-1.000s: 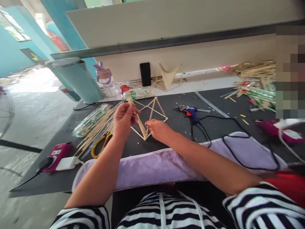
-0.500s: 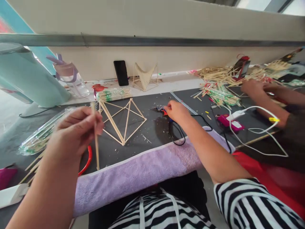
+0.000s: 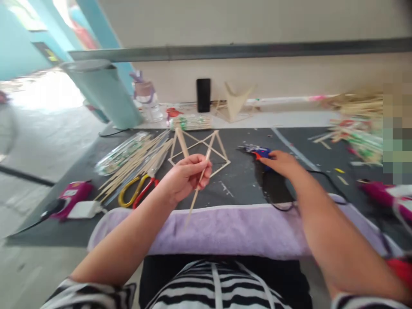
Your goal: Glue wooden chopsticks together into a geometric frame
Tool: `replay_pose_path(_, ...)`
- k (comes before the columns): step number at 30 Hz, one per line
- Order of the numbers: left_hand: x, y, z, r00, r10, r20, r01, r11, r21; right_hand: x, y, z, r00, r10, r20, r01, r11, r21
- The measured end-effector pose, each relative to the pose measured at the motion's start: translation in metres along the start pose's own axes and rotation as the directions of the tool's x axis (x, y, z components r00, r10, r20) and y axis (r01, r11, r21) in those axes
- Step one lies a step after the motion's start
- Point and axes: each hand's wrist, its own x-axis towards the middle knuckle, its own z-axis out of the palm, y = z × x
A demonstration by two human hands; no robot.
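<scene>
Between thumb and fingers, my left hand (image 3: 189, 174) pinches a thin wooden stick (image 3: 195, 198) that slants down over the purple towel (image 3: 231, 231). Just behind it stands a frame of wooden sticks (image 3: 222, 148), partly hidden by the hand. My right hand (image 3: 283, 165) has its thumb and fingers apart at the rear of a blue glue gun (image 3: 262, 152) with a red trigger. The glue gun lies on the dark table, its nozzle pointing left; whether the fingertips still touch it is hard to see.
Scissors (image 3: 146, 184), loose sticks (image 3: 127, 165) and a magenta device (image 3: 75, 195) lie left. A black phone (image 3: 203, 95) and a curved stick model (image 3: 236, 103) stand at the wall. A bottle (image 3: 148, 101) stands back left. The glue gun's cord (image 3: 325, 176) loops right.
The view has swung left. My left hand has moved right with the stick, in front of the stick frame. My right hand has drawn back and opened, baring the glue gun's blue body.
</scene>
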Motion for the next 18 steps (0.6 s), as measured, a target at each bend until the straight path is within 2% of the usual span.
replay_pose_path(2, -0.006, 0.007, -0.008, 0.997, 0.05, -0.06, -0.051, 0.998, -0.024, 0.0, 0.001, -0.001, 0.996, -0.02, -0.083, 0.025, 0.997, 0.067)
replay_pose_path(4, -0.017, 0.02, -0.016, 0.983, 0.122, -0.134, -0.126, 0.992, -0.02, -0.01, -0.006, -0.009, 0.966, -0.013, -0.258, 0.049, 0.99, 0.133)
replay_pose_path(6, -0.036, 0.036, -0.024, 0.951, 0.238, -0.2, -0.24, 0.971, 0.011, -0.035, -0.028, -0.02, 0.918, -0.029, -0.396, 0.121, 0.971, 0.208)
replay_pose_path(7, -0.048, 0.044, -0.027, 0.923, 0.318, -0.218, -0.315, 0.948, 0.045, -0.052, -0.045, -0.023, 0.907, -0.055, -0.418, 0.171, 0.954, 0.247)
replay_pose_path(8, -0.06, 0.051, -0.03, 0.887, 0.398, -0.235, -0.39, 0.917, 0.083, -0.071, -0.066, -0.024, 0.899, -0.161, -0.407, 0.283, 0.923, 0.262)
replay_pose_path(10, -0.082, 0.062, -0.036, 0.818, 0.51, -0.266, -0.486, 0.86, 0.152, -0.112, -0.118, -0.012, 0.846, -0.435, -0.308, 0.517, 0.809, 0.279)
replay_pose_path(11, -0.092, 0.064, -0.039, 0.8, 0.532, -0.279, -0.501, 0.847, 0.179, -0.131, -0.146, 0.0, 0.797, -0.579, -0.168, 0.598, 0.722, 0.347)
replay_pose_path(12, -0.1, 0.066, -0.041, 0.793, 0.534, -0.292, -0.496, 0.845, 0.199, -0.148, -0.176, 0.014, 0.713, -0.701, -0.028, 0.643, 0.637, 0.425)
replay_pose_path(13, -0.107, 0.065, -0.044, 0.797, 0.522, -0.304, -0.478, 0.853, 0.211, -0.162, -0.205, 0.031, 0.603, -0.793, 0.088, 0.678, 0.568, 0.467)
replay_pose_path(14, -0.113, 0.064, -0.046, 0.805, 0.501, -0.318, -0.451, 0.865, 0.219, -0.172, -0.232, 0.047, 0.543, -0.827, 0.145, 0.707, 0.544, 0.452)
replay_pose_path(15, -0.118, 0.062, -0.048, 0.813, 0.477, -0.335, -0.423, 0.878, 0.224, -0.18, -0.258, 0.063, 0.513, -0.837, 0.192, 0.744, 0.545, 0.386)
replay_pose_path(16, -0.122, 0.06, -0.05, 0.817, 0.457, -0.353, -0.398, 0.888, 0.228, -0.185, -0.28, 0.076, 0.515, -0.816, 0.263, 0.771, 0.575, 0.275)
replay_pose_path(18, -0.132, 0.057, -0.054, 0.81, 0.438, -0.39, -0.372, 0.898, 0.237, -0.19, -0.313, 0.094, 0.52, -0.789, 0.328, 0.779, 0.595, 0.195)
